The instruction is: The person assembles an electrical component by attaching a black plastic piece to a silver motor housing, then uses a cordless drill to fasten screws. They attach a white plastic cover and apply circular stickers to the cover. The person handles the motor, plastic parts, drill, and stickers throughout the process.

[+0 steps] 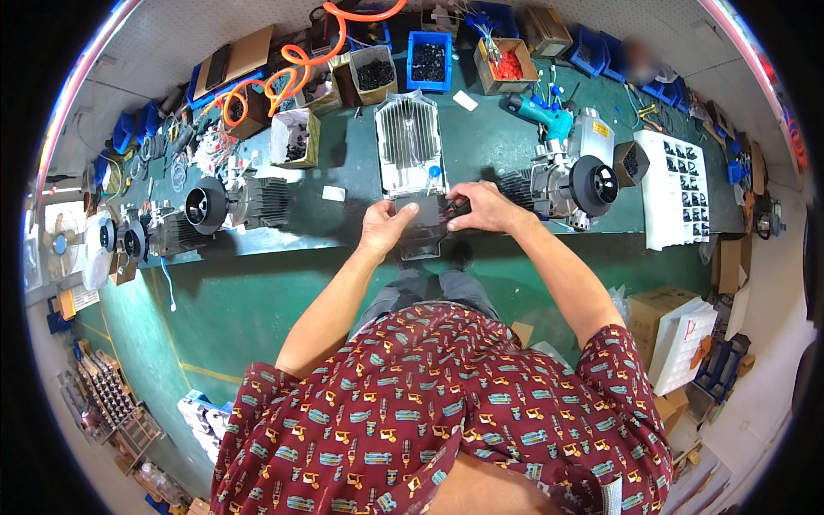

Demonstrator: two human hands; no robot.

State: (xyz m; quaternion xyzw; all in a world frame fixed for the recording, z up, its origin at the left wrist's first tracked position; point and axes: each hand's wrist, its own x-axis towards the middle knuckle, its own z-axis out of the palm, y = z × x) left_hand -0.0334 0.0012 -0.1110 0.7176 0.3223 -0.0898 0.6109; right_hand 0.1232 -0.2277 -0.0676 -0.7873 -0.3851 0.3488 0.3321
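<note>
At the bench's front edge, my left hand (386, 228) grips a black boxy plastic part (418, 230), its thumb lying on top. My right hand (486, 209) is closed at the part's right side, its fingers pinching something small and dark beside some wires; what it is, I cannot make out. Just beyond, a silver finned metal housing (410, 137) lies on the bench, its near end against the black part. A small blue piece (434, 172) shows at that near end. To the right stands a motor unit with a black round fan housing (592, 185).
A similar motor unit (208, 206) stands left on the green bench (343, 232). Behind are a teal power drill (549, 116), a blue bin of black parts (429, 62) and a box of red parts (506, 69). An orange coiled hose (296, 56) hangs back left. A white foam tray (674, 189) lies right.
</note>
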